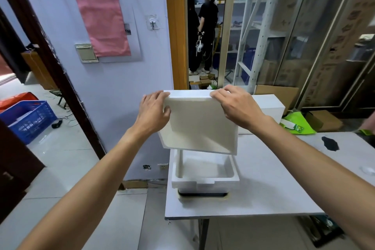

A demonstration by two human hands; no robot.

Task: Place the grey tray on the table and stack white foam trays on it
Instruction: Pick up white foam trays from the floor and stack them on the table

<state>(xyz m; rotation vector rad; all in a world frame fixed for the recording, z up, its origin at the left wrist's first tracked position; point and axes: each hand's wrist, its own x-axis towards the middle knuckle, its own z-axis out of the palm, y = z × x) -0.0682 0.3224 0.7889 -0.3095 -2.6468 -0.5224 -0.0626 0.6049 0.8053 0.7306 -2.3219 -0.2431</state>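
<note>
I hold a white foam tray (199, 124) in the air with both hands, tilted so its underside faces me. My left hand (155, 110) grips its upper left corner and my right hand (237, 106) grips its upper right corner. Directly below it a stack of white foam trays (205, 176) stands on the table's left part, the top one open side up. Under the stack only a dark edge of the grey tray (203, 195) shows, with a pale rim around it.
The white table (284, 178) stretches to the right, with a black patch (330, 143) and a small clear disc (367, 170). White foam blocks (269, 105), cardboard and a green bag (298, 124) lie behind. A blue crate (26, 119) stands at left. Two people stand in the far doorway.
</note>
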